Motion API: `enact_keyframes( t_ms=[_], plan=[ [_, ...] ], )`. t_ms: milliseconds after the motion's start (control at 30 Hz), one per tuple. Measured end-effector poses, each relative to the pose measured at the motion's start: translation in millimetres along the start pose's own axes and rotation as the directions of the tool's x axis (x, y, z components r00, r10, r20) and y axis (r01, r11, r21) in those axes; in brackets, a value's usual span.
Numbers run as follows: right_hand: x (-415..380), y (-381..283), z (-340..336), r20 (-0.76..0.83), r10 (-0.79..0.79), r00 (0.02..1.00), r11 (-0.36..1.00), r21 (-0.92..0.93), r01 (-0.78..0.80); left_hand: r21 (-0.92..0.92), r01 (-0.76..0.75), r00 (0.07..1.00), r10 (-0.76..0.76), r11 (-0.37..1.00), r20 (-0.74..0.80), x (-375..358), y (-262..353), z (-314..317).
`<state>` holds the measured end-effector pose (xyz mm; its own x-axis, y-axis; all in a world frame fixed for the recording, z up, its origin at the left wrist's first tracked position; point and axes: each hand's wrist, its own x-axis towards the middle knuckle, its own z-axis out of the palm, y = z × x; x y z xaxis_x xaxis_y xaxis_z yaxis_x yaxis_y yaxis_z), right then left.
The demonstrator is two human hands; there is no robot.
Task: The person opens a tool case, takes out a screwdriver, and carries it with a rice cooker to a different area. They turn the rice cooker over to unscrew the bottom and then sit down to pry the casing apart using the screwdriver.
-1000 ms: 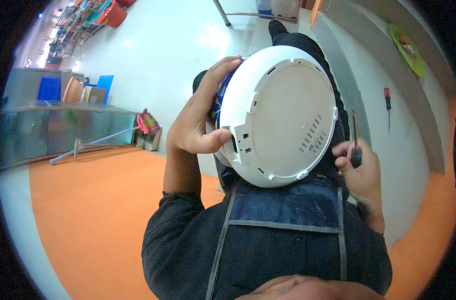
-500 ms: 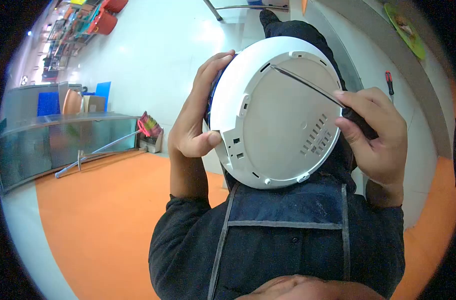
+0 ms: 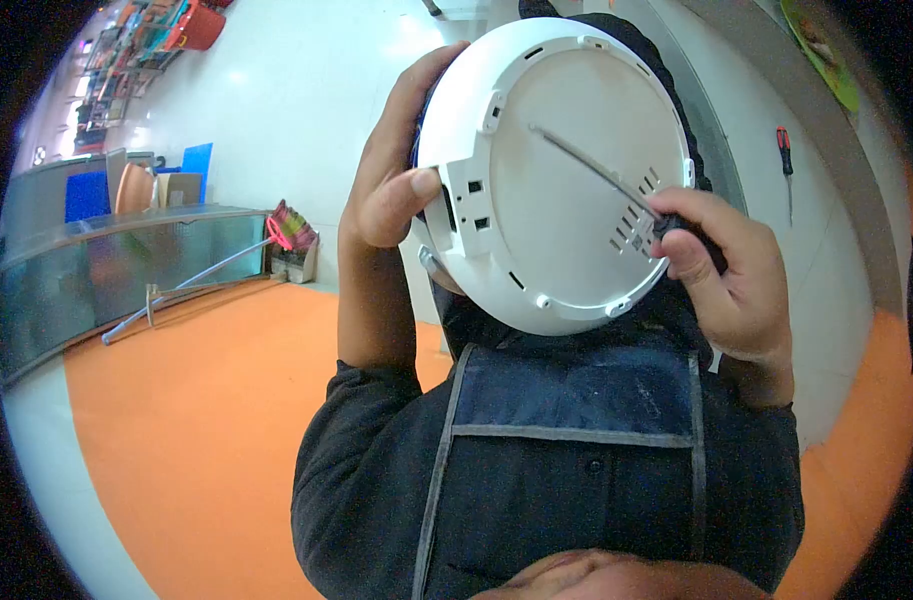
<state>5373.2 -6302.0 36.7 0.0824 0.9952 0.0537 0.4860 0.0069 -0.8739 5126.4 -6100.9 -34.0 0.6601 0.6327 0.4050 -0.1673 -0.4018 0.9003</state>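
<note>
Left hand (image 3: 391,195) gripping white housing (image 3: 546,210) at nine o'clock, beyond apron (image 3: 576,395); right hand (image 3: 731,275), at four, holding screwdriver (image 3: 614,186) pointing toward ten. Risk: loose left grip letting housing tilt, screwdriver scratching it.

A low glass case (image 3: 206,245) stands over there, a pink-collared broom (image 3: 294,238) by its end, the blue handle (image 3: 216,276) slanting across its front. Blue panels (image 3: 87,197) rise beyond the case's top edge, orange flooring (image 3: 206,400) spreads before it, and a red basket (image 3: 198,28) shows well behind it.
</note>
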Motion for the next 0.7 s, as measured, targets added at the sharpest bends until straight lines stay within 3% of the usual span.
enact_keyframes(
  t_ms=[200, 300, 500, 700],
  plan=[
    [-1, -2, -8, 0.075, -0.070, 0.995, 0.993, -0.092, 0.077, -0.043, 0.047, 0.999, -0.047, 0.998, -0.003, 11, 3, -7],
    [-9, 3, -6, -0.062, 0.017, 0.998, 1.000, -0.026, -0.018, -0.040, 0.056, 0.998, -0.056, 0.998, 0.005, 14, -3, -13],
    [-21, 2, -8, -0.097, 0.256, 0.962, 0.949, 0.217, -0.231, -0.069, 0.086, 0.996, -0.087, 0.994, -0.016, 18, -4, -17],
    [-45, 11, -22, -0.079, 0.184, 0.980, 0.981, 0.072, -0.179, -0.123, 0.102, 0.992, -0.111, 0.987, -0.066, 16, -1, -21]
  ],
)
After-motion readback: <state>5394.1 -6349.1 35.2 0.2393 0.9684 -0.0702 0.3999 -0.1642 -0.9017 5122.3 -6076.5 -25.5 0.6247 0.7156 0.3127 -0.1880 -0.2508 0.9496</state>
